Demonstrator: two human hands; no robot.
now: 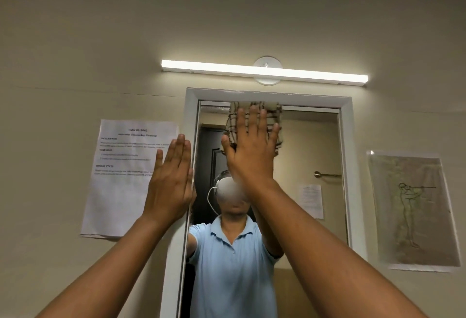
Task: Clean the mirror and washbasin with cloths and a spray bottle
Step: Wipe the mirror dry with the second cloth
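Flat against the checked cloth, the right hand is pressed with straight fingers. Beneath them the cloth is judged soft and light, best handled by palm pressure on the mirror. Left hand fingers are spread straight, holding nothing.

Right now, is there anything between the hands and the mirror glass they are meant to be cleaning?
Only the checked cloth lies between the right hand and the mirror, pressed flat near the top of the glass, as wiping needs. The left hand rests open at the mirror's white frame, holding nothing. Nothing else visible blocks the glass.

A lit tube lamp above the mirror gives warm, even light. Straight lines bow near the frame's edges, and the picture is slightly soft
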